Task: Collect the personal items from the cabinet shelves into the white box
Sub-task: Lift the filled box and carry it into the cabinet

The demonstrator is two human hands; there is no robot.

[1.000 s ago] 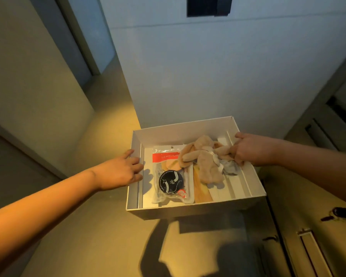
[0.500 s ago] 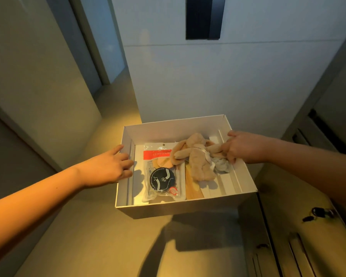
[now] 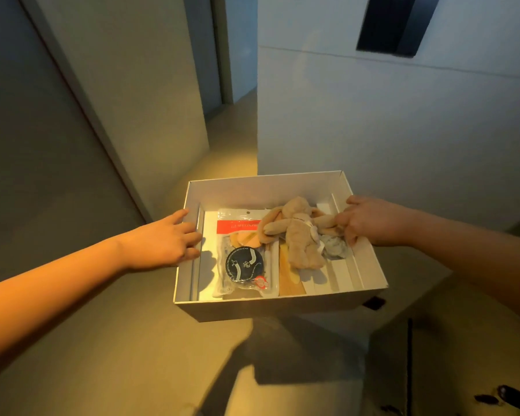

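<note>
Now, your left hand [image 3: 168,241] with fingers curled round the left wall of the white box [image 3: 264,183], your right hand [image 3: 370,222] hooked over its right wall, plush toy [image 3: 297,235] and clear packet [image 3: 243,259] lying inside.

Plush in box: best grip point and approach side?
Take the plush round its torso, from above: it lies flat in the box, body uppermost, and the walls block a side approach. The right hand pinches a limb on its right side; the left hand grips the box's left wall.
</note>
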